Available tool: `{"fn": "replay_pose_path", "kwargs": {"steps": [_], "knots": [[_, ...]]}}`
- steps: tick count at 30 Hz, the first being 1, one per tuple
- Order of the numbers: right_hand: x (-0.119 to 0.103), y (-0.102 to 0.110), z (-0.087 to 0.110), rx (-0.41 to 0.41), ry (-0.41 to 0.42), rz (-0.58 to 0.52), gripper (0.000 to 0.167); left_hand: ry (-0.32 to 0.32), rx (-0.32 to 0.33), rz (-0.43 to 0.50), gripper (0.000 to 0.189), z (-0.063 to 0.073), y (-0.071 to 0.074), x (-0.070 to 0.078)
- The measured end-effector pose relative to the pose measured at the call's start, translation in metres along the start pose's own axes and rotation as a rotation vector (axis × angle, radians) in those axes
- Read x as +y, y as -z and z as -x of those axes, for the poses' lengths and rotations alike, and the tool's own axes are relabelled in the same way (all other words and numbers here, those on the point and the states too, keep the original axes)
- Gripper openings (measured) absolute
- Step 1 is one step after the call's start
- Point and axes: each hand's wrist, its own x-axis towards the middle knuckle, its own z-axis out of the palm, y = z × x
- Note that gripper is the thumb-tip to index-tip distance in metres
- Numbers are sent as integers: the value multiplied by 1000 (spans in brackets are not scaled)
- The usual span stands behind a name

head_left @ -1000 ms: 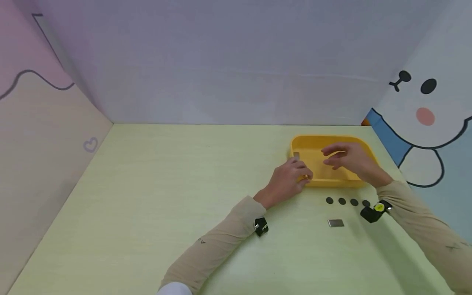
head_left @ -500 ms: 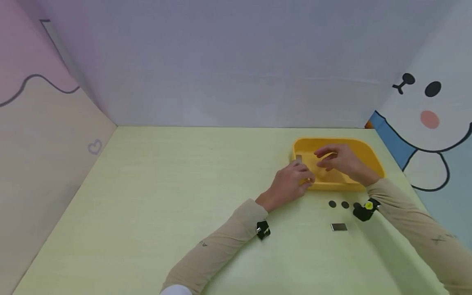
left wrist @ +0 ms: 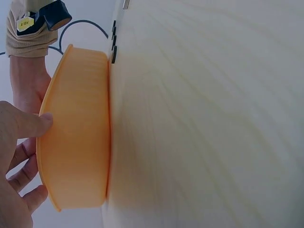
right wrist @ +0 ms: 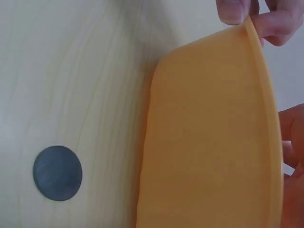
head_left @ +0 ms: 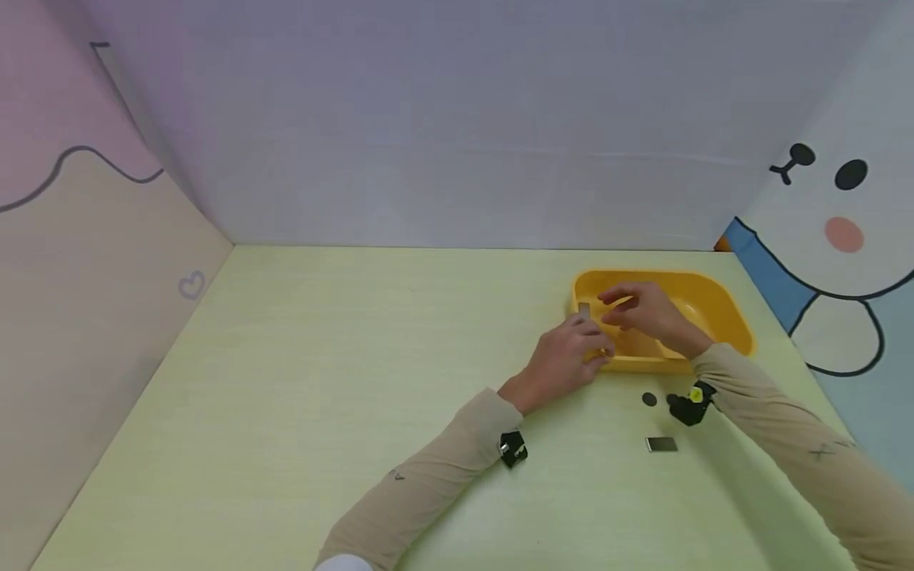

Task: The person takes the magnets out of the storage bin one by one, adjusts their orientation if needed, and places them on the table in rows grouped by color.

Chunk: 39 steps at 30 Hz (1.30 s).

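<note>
A yellow plastic tray (head_left: 646, 365) stands at the back right of the table. At its front left corner my left hand (head_left: 560, 361) pinches the rim, with the thumb (left wrist: 40, 124) against the outer wall and other fingers over the inside. A small grey rectangular piece (head_left: 584, 309) shows just beyond these fingers; whether they touch it is unclear. My right hand (head_left: 646, 313) hovers over the tray's inside, fingers loosely bent, with nothing visible in them. Part of the right hand (right wrist: 294, 137) shows behind the rim in the right wrist view.
In front of the tray lie flat dark discs (head_left: 649, 399), some hidden by the right wrist camera (head_left: 691, 406). A small silver rectangular plate (head_left: 662, 444) lies nearer me. A grey wall (head_left: 457, 159) closes off the table's back, and printed panels flank it.
My right hand has drifted left over the tray, towards my left hand. The left hand keeps its place at the tray's corner. The whole view has shifted slightly.
</note>
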Motion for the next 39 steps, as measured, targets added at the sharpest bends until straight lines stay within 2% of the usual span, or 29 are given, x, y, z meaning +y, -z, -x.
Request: {"fn": "replay_pose_path", "kwargs": {"steps": [9, 21, 28, 33, 39], "knots": [[0, -11, -11, -7, 12, 23, 34, -4, 3, -13, 11, 3, 0, 1], [0, -27, -15, 64, 103, 136, 28, -19, 9, -2, 11, 4, -2, 4], [0, -31, -14, 97, 168, 198, 20, -38, 39, 4, 9, 6, -4, 6], [-3, -32, -14, 72, 209, 228, 22, -46, 44, 5, 8, 9, -1, 7], [-4, -31, -17, 4, 170, 249, 23, -34, 14, -8, 10, 9, 2, 6]]}}
